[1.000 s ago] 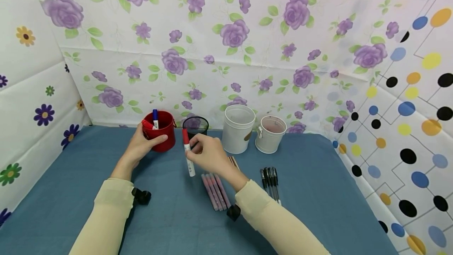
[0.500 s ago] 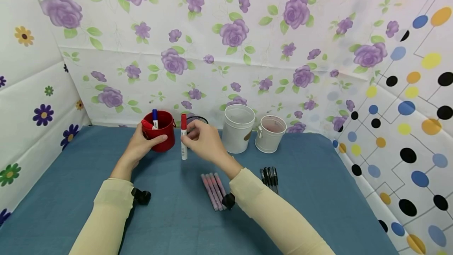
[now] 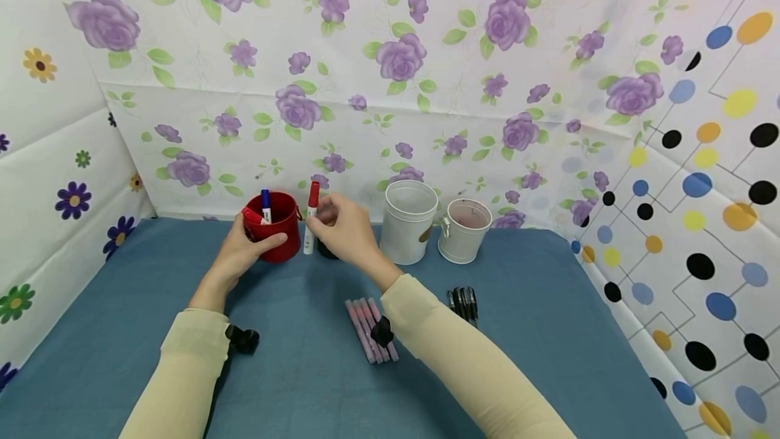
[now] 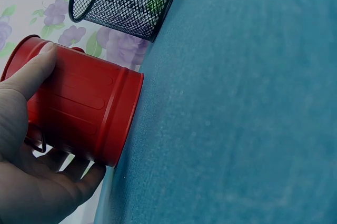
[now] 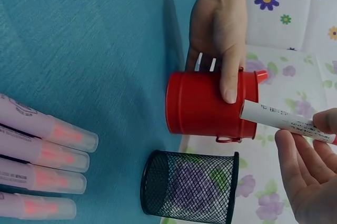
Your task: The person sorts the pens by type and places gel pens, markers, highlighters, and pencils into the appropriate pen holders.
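Two hands at the far left of the blue bench, largest items first. Red bucket stands upright, left hand wrapped round its near-left wall, thumb across the front; a blue-capped marker and a red-capped one already stand in it. Black mesh cup sits just right of the bucket, mostly hidden behind the right hand in the head view. White bucket and smaller white bucket further right, apart from the hands. Right hand pinches a red-capped whiteboard marker at its upper half, long axis near vertical, cap up, white barrel down. Marker hangs just right of the bucket rim, between bucket and mesh cup; bucket mouth lies left of the grip. Barrel carries small print in the right wrist view, unreadable. Pink highlighters and black pens lie on the near bench, long axes near-to-far.
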`<state>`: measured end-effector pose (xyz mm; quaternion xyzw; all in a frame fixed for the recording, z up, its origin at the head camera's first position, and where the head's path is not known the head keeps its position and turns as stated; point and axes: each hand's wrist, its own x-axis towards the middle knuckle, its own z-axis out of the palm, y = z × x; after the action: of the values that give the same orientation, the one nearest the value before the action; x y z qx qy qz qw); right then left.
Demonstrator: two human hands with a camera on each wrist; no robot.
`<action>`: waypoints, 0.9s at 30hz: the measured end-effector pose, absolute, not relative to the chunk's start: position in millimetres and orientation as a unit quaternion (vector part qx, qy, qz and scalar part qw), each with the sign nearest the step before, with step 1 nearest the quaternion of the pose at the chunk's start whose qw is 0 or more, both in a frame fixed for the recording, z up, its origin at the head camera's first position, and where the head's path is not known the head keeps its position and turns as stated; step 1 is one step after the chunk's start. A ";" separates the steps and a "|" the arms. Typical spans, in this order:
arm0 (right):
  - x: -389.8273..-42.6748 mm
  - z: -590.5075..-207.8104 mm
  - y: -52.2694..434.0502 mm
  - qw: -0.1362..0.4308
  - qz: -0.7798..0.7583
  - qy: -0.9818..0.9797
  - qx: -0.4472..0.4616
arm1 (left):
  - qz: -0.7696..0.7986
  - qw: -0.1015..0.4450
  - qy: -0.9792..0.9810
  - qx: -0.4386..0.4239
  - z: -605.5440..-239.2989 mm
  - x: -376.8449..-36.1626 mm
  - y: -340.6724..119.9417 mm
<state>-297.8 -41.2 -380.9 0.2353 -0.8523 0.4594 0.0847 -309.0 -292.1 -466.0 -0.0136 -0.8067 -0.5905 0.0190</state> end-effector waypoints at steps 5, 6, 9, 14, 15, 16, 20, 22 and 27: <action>-304.3 -378.2 -46.6 0.098 0.463 -0.850 0.232 | -0.588 0.026 -0.808 -0.015 -474.7 -313.9 -294.5; -305.2 -376.4 -47.8 0.102 0.465 -0.849 0.232 | -0.589 0.026 -0.808 -0.016 -474.9 -314.1 -294.5; -308.1 -370.2 -52.8 0.115 0.472 -0.842 0.234 | -0.590 0.024 -0.807 -0.017 -473.5 -313.9 -294.5; -311.9 -360.9 -62.6 0.129 0.481 -0.834 0.238 | -0.597 0.011 -0.802 -0.015 -459.7 -305.6 -290.9; -312.5 -359.6 -64.6 0.129 0.483 -0.833 0.237 | -0.599 0.007 -0.800 -0.014 -455.5 -303.1 -289.7; -313.2 -358.5 -66.4 0.130 0.485 -0.832 0.236 | -0.600 0.003 -0.800 -0.013 -451.2 -300.4 -288.4; -316.1 -355.9 -72.9 0.135 0.490 -0.830 0.230 | -0.602 -0.007 -0.799 -0.006 -440.7 -294.2 -284.6; -317.8 -355.9 -76.2 0.141 0.494 -0.828 0.227 | -0.601 -0.008 -0.799 -0.004 -443.0 -296.1 -285.2; -321.5 -357.9 -83.5 0.149 0.495 -0.826 0.225 | -0.594 0.002 -0.804 -0.007 -462.7 -309.3 -292.1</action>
<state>-321.5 -83.5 -357.9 0.2251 -0.8260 0.4949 0.1489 -309.3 -292.1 -462.7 -0.0075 -0.8043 -0.5941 0.0019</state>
